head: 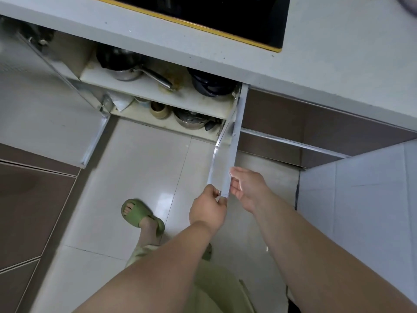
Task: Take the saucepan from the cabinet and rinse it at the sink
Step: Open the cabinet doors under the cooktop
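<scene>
While inside cabinet [146,88], saucepan [124,74] among dark pots [209,84].

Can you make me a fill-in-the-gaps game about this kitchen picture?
The left hand and right hand hold the edge of an open ____.
The saucepan sits on the ____ shelf.
The slipper is coloured ____.
Missing words: door; top; green.
</scene>
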